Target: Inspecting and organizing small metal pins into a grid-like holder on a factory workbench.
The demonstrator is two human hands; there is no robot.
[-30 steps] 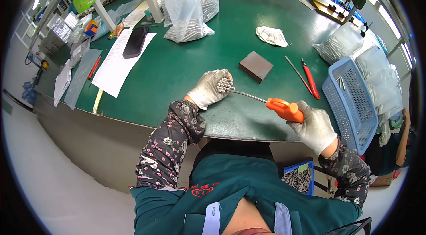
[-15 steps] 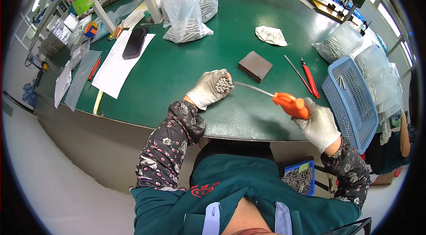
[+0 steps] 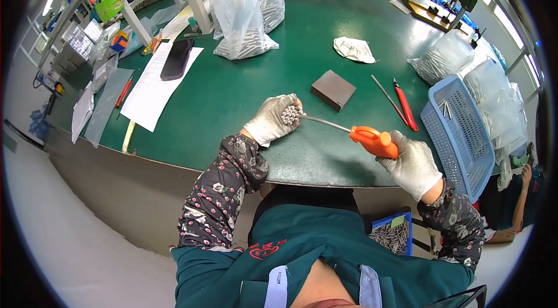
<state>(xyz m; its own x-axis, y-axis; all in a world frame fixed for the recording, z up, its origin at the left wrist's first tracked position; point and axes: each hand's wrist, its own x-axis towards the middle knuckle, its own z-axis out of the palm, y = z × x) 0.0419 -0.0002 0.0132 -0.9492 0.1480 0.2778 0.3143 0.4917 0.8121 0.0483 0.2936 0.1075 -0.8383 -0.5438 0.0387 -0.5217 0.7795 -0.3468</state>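
In a white work glove, my left hand is closed round a bundle of small metal rods, their ends facing right. My right hand, also gloved, grips an orange air blow gun by its handle. The gun's long thin metal nozzle points left, its tip at the rod ends; whether it touches them I cannot tell. Beyond the nozzle, a brown rectangular block lies on the green table.
Right of the block lie a thin metal rod and red-handled pliers, beside a blue basket. Bags of metal rods stand at the back. A white cloth, a phone and papers also lie there.
My right hand has moved slightly left with the air blow gun, bringing its nozzle tip up to the rod ends. My left hand stays nearly in place.
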